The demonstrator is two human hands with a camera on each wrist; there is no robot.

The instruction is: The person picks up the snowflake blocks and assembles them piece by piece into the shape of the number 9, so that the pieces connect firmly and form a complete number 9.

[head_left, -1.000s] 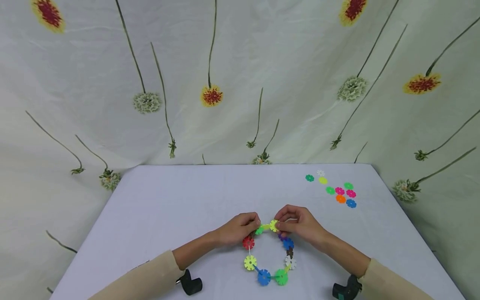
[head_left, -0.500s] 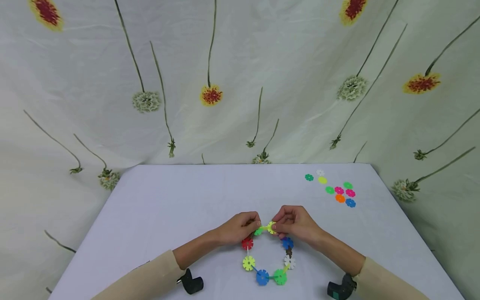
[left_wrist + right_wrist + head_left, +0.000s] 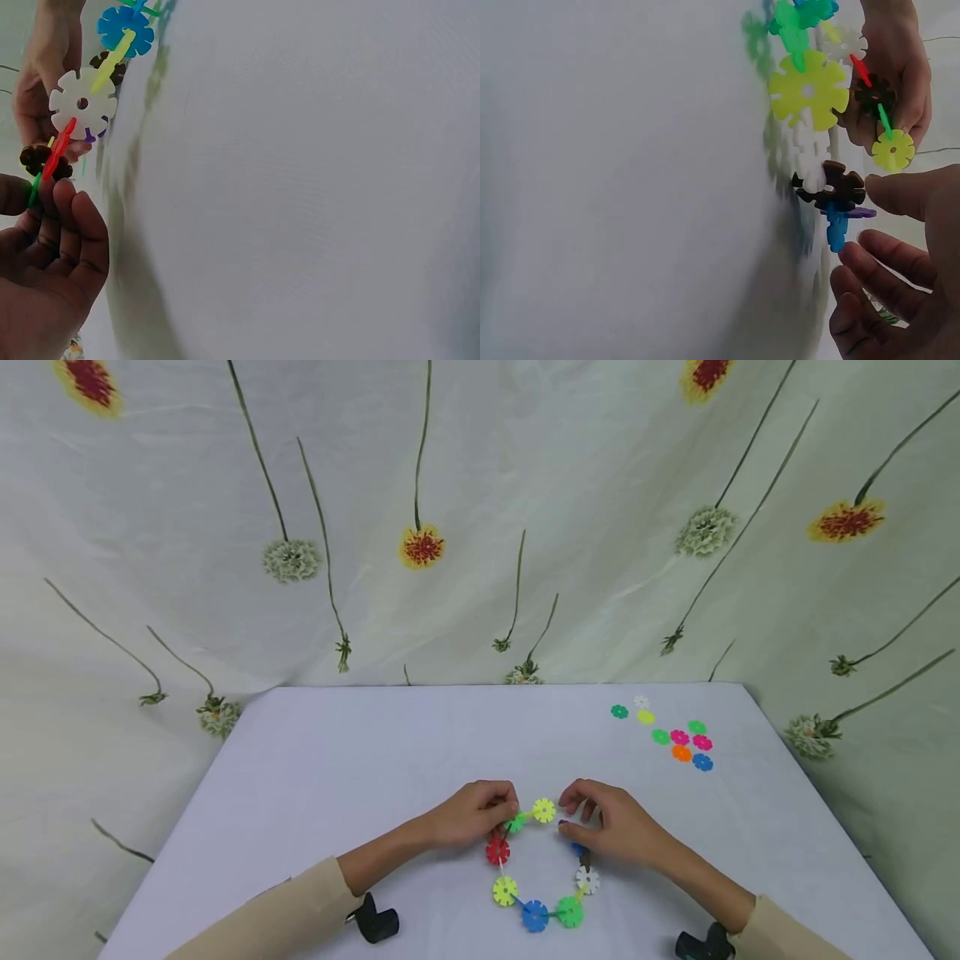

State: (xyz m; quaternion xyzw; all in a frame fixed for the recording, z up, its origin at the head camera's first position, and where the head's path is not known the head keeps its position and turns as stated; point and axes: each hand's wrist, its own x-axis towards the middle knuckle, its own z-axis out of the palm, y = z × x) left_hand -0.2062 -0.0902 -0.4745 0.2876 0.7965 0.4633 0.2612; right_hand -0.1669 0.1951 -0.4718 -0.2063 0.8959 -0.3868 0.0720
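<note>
A loop of linked notched discs in several colours lies between the hands, with a blue disc (image 3: pixel 535 916) at its near side. My left hand (image 3: pixel 472 814) pinches the green disc (image 3: pixel 515 823) at the upper left of the loop; a yellow disc (image 3: pixel 543 811) sticks out beyond it. Right of that yellow disc, my right hand (image 3: pixel 618 822) has thumb and fingers parted, holding nothing. In the right wrist view, a brown disc (image 3: pixel 832 186) with blue and purple pieces stands close to the right thumb. A gap shows between the yellow disc and the right-hand end.
Loose discs, among them an orange one (image 3: pixel 681 753) and a dark green one (image 3: pixel 618 712), lie at the back right of the white table (image 3: pixel 375 735). A flower-patterned cloth hangs behind the table. Black camera mounts sit at both wrists.
My right hand has let go of the yellow disc, parted its fingers and moved slightly right. The left hand keeps its pinch, and the loop's near part has shifted a little right.
</note>
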